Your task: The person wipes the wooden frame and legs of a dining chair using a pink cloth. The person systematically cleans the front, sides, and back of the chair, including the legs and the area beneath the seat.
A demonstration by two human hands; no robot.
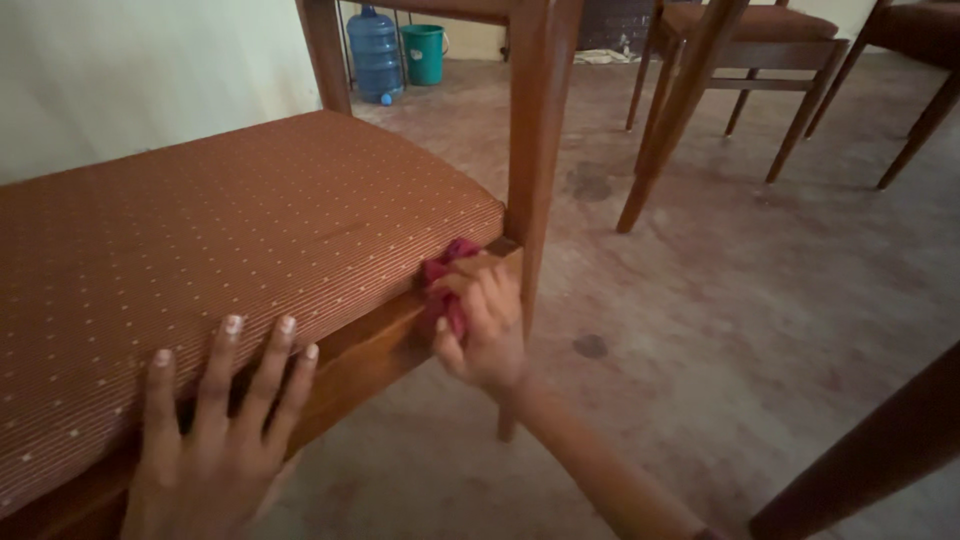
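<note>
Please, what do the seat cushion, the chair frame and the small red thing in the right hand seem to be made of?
The seat cushion looks like woven fabric, rust-brown with small pale dots and fine ribs. The chair frame appears to be solid wood, reddish-brown with a dull sheen. The red cloth, bunched in the right hand, seems soft textile, though mostly hidden. The left hand rests on the cushion edge.

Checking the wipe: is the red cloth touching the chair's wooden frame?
Touching. The head view shows the right hand pressing the red cloth against the wooden frame.
</note>
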